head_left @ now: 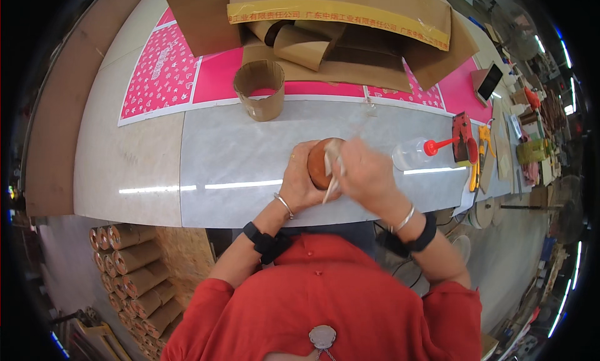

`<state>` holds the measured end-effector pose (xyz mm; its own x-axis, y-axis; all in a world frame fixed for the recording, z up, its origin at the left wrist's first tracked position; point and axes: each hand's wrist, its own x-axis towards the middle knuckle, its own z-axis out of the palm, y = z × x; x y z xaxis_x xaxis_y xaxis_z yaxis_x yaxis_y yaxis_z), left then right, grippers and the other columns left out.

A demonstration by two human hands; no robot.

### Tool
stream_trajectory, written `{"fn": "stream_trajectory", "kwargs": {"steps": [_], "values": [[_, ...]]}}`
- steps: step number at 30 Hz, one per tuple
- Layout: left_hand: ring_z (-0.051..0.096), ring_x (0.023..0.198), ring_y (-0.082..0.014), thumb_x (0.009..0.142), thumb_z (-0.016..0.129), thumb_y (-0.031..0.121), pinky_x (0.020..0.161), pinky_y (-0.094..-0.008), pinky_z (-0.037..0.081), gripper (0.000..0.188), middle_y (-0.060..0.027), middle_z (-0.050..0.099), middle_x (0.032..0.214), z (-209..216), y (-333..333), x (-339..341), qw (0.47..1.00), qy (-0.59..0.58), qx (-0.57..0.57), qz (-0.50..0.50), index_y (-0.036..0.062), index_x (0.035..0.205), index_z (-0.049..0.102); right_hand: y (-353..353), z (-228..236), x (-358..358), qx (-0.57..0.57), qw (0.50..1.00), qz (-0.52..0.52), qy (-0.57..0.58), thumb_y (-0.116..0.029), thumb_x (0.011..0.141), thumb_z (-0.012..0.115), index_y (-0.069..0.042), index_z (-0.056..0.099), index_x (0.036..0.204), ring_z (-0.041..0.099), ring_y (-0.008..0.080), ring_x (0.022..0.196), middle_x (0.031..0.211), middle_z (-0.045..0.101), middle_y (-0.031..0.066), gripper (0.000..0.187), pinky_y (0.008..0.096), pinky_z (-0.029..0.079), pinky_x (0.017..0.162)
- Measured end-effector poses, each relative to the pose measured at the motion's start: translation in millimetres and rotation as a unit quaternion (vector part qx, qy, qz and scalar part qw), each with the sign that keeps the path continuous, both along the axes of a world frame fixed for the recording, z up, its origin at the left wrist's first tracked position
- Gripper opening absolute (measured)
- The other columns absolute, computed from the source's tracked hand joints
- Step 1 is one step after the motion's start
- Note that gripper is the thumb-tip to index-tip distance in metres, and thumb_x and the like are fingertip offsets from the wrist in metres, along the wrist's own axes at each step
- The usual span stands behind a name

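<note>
Head camera view, looking straight down: a person in a red short-sleeved shirt [312, 286] works at a smooth pale-grey table [244, 205], and from where I stand both hands meet over its near half. Between them is a reddish-brown, round-faced object [317, 165], in front of the person's chest. The left hand [301, 181] curls round it from the left and below, its fingers closed against the side. The right hand [367, 177] comes in from the right, pinching a limp, off-white strip of cloth or paper [334, 164] that lies across the object's right edge (motion blurs this hand, so I cannot tell how each finger sits).

The left hand is the nearer of the two, in full contact; the right lies just beside the object, on its strip side. The visible face is an oval, taller than wide; the left hand hides the body, so I cannot tell where its long axis points.

Farther off, up and to the left, an open brown cardboard tube [267, 108] stands upright, well apart from both hands. To the right, near the right hand, is a clear plastic bottle with a red nozzle [409, 155].
</note>
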<state>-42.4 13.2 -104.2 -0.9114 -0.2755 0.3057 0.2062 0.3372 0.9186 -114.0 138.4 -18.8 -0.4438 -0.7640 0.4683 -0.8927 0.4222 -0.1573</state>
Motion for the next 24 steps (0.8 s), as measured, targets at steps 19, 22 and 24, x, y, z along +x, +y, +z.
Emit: {"fn": "stream_trajectory", "kwargs": {"steps": [19, 22, 24], "values": [[0.049, 0.108, -0.0314, 0.053, 0.087, 0.034, 0.092, -0.0389, 0.042, 0.088, -0.0151, 0.049, 0.116, 3, 2, 1, 1.000, -0.012, -0.025, 0.002, 0.0030, 0.123, 0.043, 48, -71, -29, 0.060, 0.974, -0.213, -0.042, -0.024, 0.084, 0.060, -0.008, 0.049, 0.083, 0.059, 0.0291, 0.055, 0.075, 0.053, 0.0104, 0.020, 0.0403, 0.046, 0.045], [0.049, 0.108, -0.0312, 0.053, 0.088, 0.032, 0.093, -0.0384, 0.042, 0.088, -0.0148, 0.049, 0.116, 7, 1, -1, 1.000, 0.008, 0.006, -0.002, 0.0032, 0.123, 0.043, 37, -48, -50, 0.062, 0.960, -0.262, -0.075, -0.029, 0.081, 0.063, -0.006, 0.052, 0.092, 0.061, 0.0301, 0.067, 0.081, 0.053, 0.0113, 0.027, 0.0424, 0.048, 0.053], [0.050, 0.108, -0.0308, 0.053, 0.088, 0.031, 0.093, -0.0379, 0.042, 0.088, -0.0149, 0.049, 0.116, 13, -2, -5, 0.998, 0.006, -0.065, -0.004, 0.0028, 0.123, 0.043, 29, -35, -61, 0.026, 0.971, -0.234, -0.037, -0.030, 0.081, 0.064, -0.005, 0.053, 0.100, 0.060, 0.0302, 0.075, 0.087, 0.054, 0.0123, 0.033, 0.0414, 0.049, 0.058]]}}
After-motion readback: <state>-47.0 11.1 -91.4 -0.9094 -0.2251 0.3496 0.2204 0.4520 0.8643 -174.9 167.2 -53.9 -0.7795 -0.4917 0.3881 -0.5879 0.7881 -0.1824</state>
